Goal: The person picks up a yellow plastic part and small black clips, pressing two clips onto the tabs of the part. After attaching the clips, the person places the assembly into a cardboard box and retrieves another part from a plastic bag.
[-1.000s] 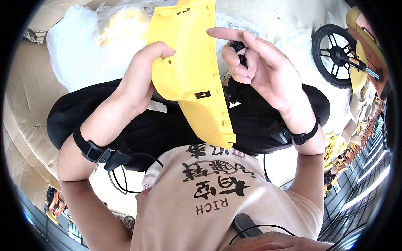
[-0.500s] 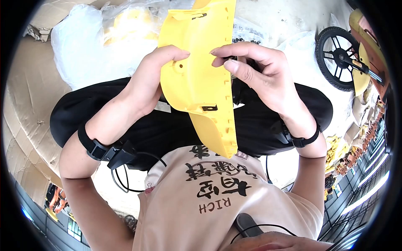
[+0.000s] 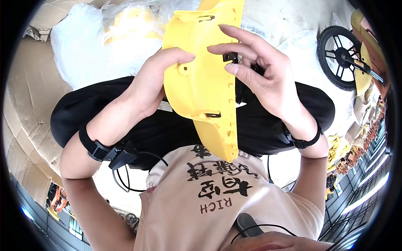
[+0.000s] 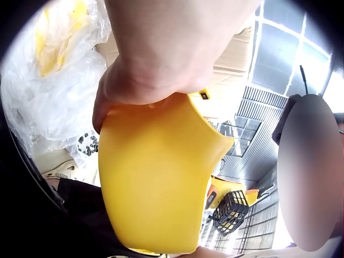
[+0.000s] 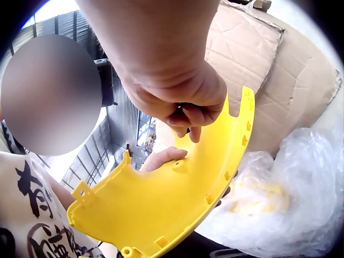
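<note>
My left hand (image 3: 148,75) grips a curved yellow plastic panel (image 3: 182,90) by its left edge, thumb lying on the inner face beside a small hole. In the left wrist view the panel's smooth outer side (image 4: 156,177) faces the camera. My right hand (image 3: 268,69) is over the panel's right edge and pinches a small black clip (image 3: 230,57) between thumb and fingers. Another dark piece shows farther inside that hand, partly hidden by its fingers. One black clip (image 3: 213,115) sits in a slot near the panel's lower end, and a similar one (image 3: 206,18) near the top.
Clear plastic bags (image 3: 79,46) with yellow parts lie beyond my knees. Cardboard (image 3: 31,96) covers the floor on the left. A black spoked wheel (image 3: 341,58) stands at the right. Several small black pieces (image 4: 87,144) lie on white plastic in the left wrist view.
The panel has shifted right and slightly down with my left hand. My right hand has turned from palm up to over the panel's edge, bringing a black clip to its fingertips.
</note>
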{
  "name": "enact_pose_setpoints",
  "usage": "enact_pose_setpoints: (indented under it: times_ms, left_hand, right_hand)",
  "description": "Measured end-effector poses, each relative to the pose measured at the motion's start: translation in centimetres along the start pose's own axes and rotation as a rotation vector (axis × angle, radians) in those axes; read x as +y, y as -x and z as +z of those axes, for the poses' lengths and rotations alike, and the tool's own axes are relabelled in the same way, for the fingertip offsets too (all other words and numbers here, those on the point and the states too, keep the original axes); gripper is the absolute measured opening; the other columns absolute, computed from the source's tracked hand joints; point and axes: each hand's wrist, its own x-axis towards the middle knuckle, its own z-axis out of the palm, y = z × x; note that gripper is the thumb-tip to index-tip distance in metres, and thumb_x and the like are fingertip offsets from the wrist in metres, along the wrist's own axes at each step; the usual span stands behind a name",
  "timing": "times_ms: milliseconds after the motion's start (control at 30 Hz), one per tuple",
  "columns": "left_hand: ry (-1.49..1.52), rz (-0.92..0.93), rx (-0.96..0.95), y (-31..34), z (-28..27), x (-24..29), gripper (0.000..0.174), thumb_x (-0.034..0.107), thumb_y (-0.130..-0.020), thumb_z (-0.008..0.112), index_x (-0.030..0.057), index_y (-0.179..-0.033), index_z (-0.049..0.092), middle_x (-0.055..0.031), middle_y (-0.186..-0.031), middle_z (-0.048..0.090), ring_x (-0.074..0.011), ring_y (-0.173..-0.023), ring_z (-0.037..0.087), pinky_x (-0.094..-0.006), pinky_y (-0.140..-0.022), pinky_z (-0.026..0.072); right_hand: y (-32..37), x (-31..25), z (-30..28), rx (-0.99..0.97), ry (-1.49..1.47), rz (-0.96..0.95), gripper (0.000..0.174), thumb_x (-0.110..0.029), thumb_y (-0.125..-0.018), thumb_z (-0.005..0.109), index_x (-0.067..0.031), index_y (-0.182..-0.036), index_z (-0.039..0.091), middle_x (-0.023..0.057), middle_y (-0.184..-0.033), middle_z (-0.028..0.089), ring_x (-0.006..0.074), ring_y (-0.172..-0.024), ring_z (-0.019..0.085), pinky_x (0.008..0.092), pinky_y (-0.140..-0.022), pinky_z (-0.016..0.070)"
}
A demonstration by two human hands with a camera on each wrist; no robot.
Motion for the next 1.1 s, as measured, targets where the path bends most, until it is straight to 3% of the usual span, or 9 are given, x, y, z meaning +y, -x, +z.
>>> enact_pose_setpoints:
  times_ms: [167, 233, 267, 333, 433, 567, 667, 767, 1100]
  left_hand:
    - [0.041, -0.011, 0.025, 0.0, 0.3, 0.1, 0.039, 0.026, -0.089, 0.06, -0.0018, -0.117, 0.059, -0.0125, -0.105, 0.067, -0.0205, -0.092, 0.067, -0.0337, -0.083, 0.0532]
    - [0.046, -0.019, 0.018, 0.0, 0.3, 0.0, 0.039, 0.026, -0.089, 0.06, -0.0017, -0.116, 0.059, -0.0124, -0.105, 0.067, -0.0204, -0.092, 0.067, -0.0336, -0.082, 0.0531]
    - [0.047, -0.023, 0.017, -0.1, 0.3, -0.1, 0.039, 0.026, -0.089, 0.06, -0.0017, -0.116, 0.059, -0.0123, -0.105, 0.067, -0.0203, -0.092, 0.067, -0.0336, -0.082, 0.053]
    - [0.046, -0.029, 0.017, -0.2, 0.2, -0.3, 0.039, 0.026, -0.089, 0.06, -0.0016, -0.117, 0.059, -0.0122, -0.104, 0.067, -0.0203, -0.092, 0.067, -0.0336, -0.082, 0.0529]
    - [0.067, -0.05, -0.005, -0.2, 0.1, -0.3, 0.039, 0.026, -0.089, 0.06, -0.0013, -0.117, 0.059, -0.0121, -0.104, 0.067, -0.0202, -0.092, 0.066, -0.0336, -0.083, 0.0528]
    - [0.061, -0.061, -0.042, -0.2, 0.1, -0.2, 0.041, 0.029, -0.09, 0.058, 0.0, -0.119, 0.058, -0.0091, -0.107, 0.064, -0.0158, -0.096, 0.063, -0.0312, -0.085, 0.0499]
    - [0.068, -0.064, -0.037, -0.2, 0.1, -0.2, 0.041, 0.029, -0.09, 0.058, -0.0004, -0.118, 0.058, -0.0088, -0.106, 0.064, -0.0156, -0.095, 0.063, -0.0311, -0.084, 0.05]
    - [0.08, -0.071, -0.047, -0.1, 0.0, -0.1, 0.04, 0.028, -0.09, 0.058, -0.0012, -0.117, 0.058, -0.0086, -0.104, 0.064, -0.0157, -0.093, 0.064, -0.0311, -0.083, 0.0503]
    - [0.186, 0.053, 0.05, -0.6, -1.0, 0.3, 0.037, 0.026, -0.089, 0.057, -0.0023, -0.113, 0.06, -0.0121, -0.105, 0.067, -0.0203, -0.094, 0.067, -0.0331, -0.085, 0.0522]
  right_hand:
    - [0.4, -0.3, 0.3, 0.0, 0.091, -0.009, 0.047, 0.001, -0.089, 0.065, -0.0028, -0.134, 0.055, 0.0077, -0.116, 0.072, 0.0036, -0.058, 0.034, 0.018, -0.056, 0.0394]
    - [0.3, -0.8, 0.0, -0.027, 0.198, -0.038, 0.042, -0.004, -0.087, 0.067, -0.0026, -0.128, 0.058, 0.0093, -0.106, 0.073, 0.0164, -0.059, 0.055, 0.0272, -0.059, 0.0497]
    - [0.4, -0.4, 0.1, -0.027, 0.197, -0.037, 0.042, -0.004, -0.087, 0.067, -0.0026, -0.128, 0.058, 0.0093, -0.106, 0.073, 0.0164, -0.059, 0.055, 0.0272, -0.059, 0.0497]
    - [0.4, 0.4, 0.7, 0.04, 0.162, -0.114, 0.041, -0.004, -0.087, 0.067, -0.0028, -0.127, 0.058, 0.0103, -0.108, 0.072, 0.0226, -0.072, 0.068, 0.031, -0.065, 0.0538]
    - [0.4, 0.3, 0.6, -0.006, 0.173, -0.076, 0.039, -0.004, -0.089, 0.066, -0.0026, -0.127, 0.058, 0.0118, -0.11, 0.071, 0.0284, -0.087, 0.072, 0.0338, -0.072, 0.0558]
    - [0.2, -0.1, 0.3, -0.02, 0.223, -0.108, 0.037, -0.004, -0.09, 0.065, -0.0015, -0.125, 0.058, 0.0124, -0.112, 0.071, 0.0252, -0.088, 0.072, 0.0324, -0.076, 0.0558]
    - [0.2, 0.0, 0.4, -0.105, 0.062, 0.105, 0.033, -0.006, -0.092, 0.063, -0.0005, -0.124, 0.059, 0.0117, -0.11, 0.071, 0.0208, -0.091, 0.071, 0.0301, -0.077, 0.0551]
    - [0.0, 1.6, 0.8, 0.069, -0.026, -0.078, 0.028, -0.01, -0.097, 0.06, 0.0015, -0.122, 0.062, 0.0118, -0.107, 0.072, 0.0142, -0.086, 0.069, 0.0272, -0.075, 0.0535]
    - [0.0, -0.8, -1.5, -0.066, -0.495, 0.272, 0.026, -0.018, -0.096, 0.065, 0.001, -0.113, 0.07, 0.006, -0.093, 0.071, 0.0093, -0.083, 0.063, 0.0222, -0.075, 0.0503]
